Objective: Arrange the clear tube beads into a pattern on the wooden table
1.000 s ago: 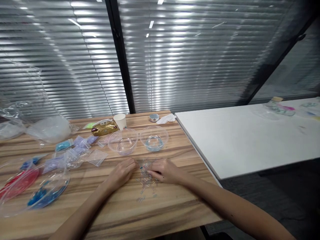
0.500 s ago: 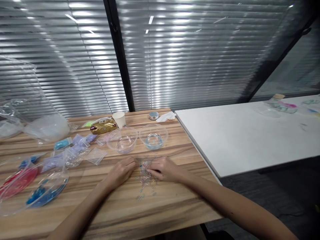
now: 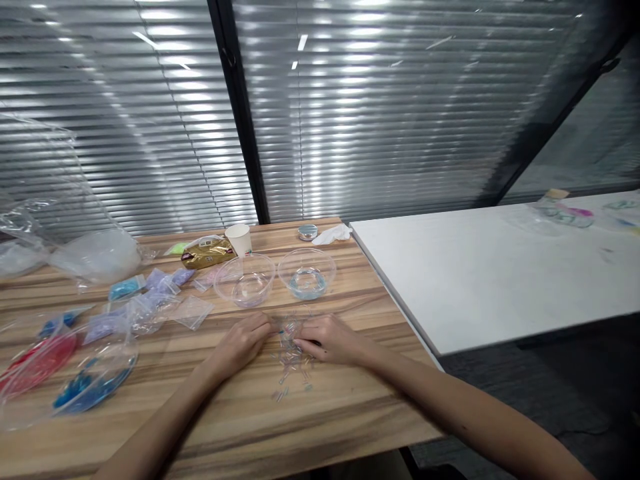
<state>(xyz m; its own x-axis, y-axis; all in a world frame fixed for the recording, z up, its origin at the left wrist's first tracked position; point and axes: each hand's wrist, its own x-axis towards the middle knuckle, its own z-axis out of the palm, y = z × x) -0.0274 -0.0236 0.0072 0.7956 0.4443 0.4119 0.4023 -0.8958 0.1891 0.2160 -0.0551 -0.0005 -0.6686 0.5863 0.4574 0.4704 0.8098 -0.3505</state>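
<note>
Small clear and tinted tube-like pieces [image 3: 293, 360] lie scattered on the wooden table between my hands. My left hand [image 3: 244, 343] rests at the left edge of the pile, fingers bent and pressed together by the pieces. My right hand [image 3: 327, 339] lies on the right side, thumb and fingertips pinched close to the pile; anything in either hand is too small to make out. Just beyond stand two clear plastic bowls: the left bowl [image 3: 223, 277] has a faint lilac tint at its base, while the right bowl [image 3: 327, 270] holds pale blue contents.
Small bags of purple [image 3: 163, 283] and blue pieces [image 3: 125, 288] lie to the left, near bowls with red [image 3: 55, 357] and blue contents [image 3: 75, 390]. A paper cup [image 3: 239, 239], gold packet [image 3: 207, 252], round tin [image 3: 307, 231] and tissue [image 3: 333, 233] stand behind. A white table [image 3: 490, 280] adjoins on the right.
Both hands stay almost in the same place, with only slight finger movement at the pile. The bowls and bags have not moved.
</note>
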